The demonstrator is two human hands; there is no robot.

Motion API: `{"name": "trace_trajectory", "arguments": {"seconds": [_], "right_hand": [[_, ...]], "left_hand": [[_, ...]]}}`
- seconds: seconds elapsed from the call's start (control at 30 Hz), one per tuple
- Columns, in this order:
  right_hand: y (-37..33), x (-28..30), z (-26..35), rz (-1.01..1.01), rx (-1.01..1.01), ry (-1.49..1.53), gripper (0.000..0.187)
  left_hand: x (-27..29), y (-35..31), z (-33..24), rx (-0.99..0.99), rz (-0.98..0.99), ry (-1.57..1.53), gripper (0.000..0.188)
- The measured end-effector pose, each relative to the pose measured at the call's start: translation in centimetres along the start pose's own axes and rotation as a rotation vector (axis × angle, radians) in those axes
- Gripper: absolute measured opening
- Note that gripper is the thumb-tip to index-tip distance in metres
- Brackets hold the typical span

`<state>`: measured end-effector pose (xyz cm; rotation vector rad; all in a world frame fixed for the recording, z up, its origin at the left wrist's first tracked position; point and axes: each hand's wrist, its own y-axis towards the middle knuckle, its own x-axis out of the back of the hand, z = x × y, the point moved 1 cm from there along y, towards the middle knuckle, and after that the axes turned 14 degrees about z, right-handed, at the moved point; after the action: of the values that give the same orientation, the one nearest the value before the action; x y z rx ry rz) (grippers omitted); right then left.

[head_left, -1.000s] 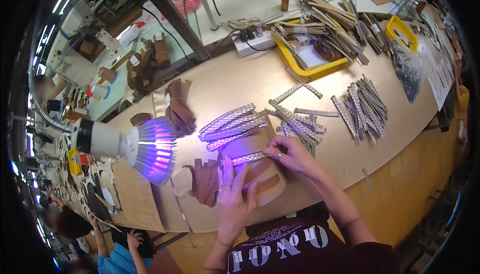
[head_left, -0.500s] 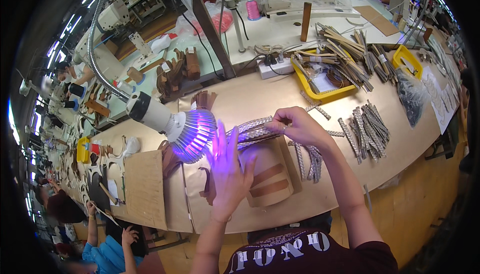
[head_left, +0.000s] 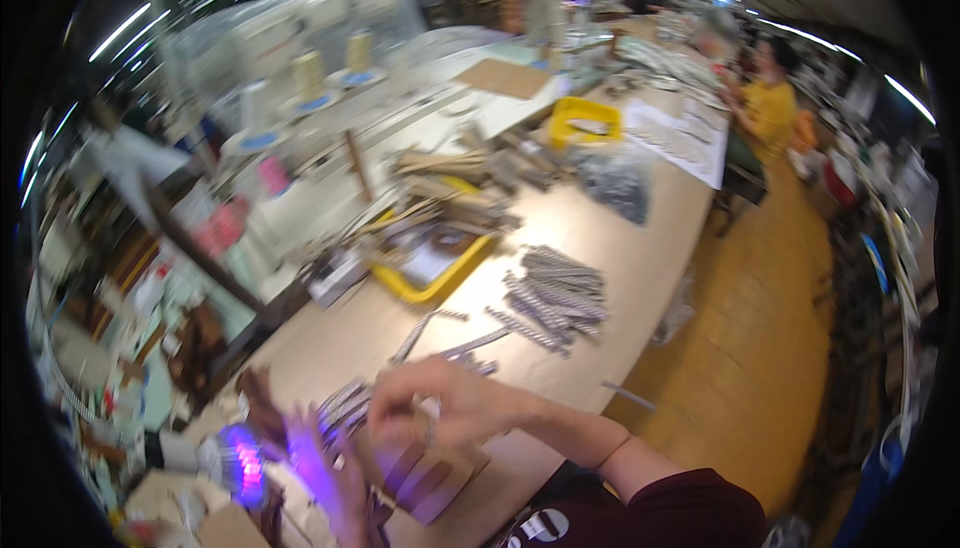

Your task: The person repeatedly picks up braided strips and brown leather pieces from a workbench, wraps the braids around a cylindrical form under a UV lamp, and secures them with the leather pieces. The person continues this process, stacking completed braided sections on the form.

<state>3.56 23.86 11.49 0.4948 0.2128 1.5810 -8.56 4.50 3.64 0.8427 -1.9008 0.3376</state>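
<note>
My left hand (head_left: 330,473) is open under purple light, its fingers stretched upward beside the braided strips (head_left: 345,403). My right hand (head_left: 440,403) is blurred, its fingers curled in and pointing down over the right end of those strips. Whatever its fingertips may hold is hidden. Below both hands stands a brown block (head_left: 425,478) with darker bands on its face. The lamp head (head_left: 240,463) glows purple left of my left hand. More braided strips (head_left: 555,293) lie in a pile farther right on the table.
A yellow tray (head_left: 430,293) of thin strips stands beyond my hands, next to a white power strip (head_left: 340,278). Farther off are a second yellow tray (head_left: 585,123), a dark plastic bag (head_left: 615,183) and white sheets (head_left: 680,138). A person in yellow (head_left: 770,108) is at the far right.
My view has swung to the right, so the table, lamp and hands appear lower and farther left. My right hand has come closer to the left one, its fingers now pointing down.
</note>
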Motion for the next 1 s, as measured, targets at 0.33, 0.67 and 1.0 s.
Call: {"name": "trace_trajectory", "arguments": {"seconds": [0.33, 0.67, 1.0], "right_hand": [[-0.9, 0.2, 10.9, 0.117, 0.895, 0.415, 0.044], [1.5, -1.6, 11.5, 0.521, 0.643, 0.706, 0.054], [1.6, -2.5, 14.6, 0.584, 0.716, 0.582, 0.057]], "left_hand": [[-0.9, -0.7, -2.5, -0.101, -0.005, 0.025, 0.048], [-1.7, -2.2, -3.4, -0.148, 0.012, 0.017, 0.048], [-2.1, -4.1, -3.8, -0.222, 0.035, 0.021, 0.048]]}}
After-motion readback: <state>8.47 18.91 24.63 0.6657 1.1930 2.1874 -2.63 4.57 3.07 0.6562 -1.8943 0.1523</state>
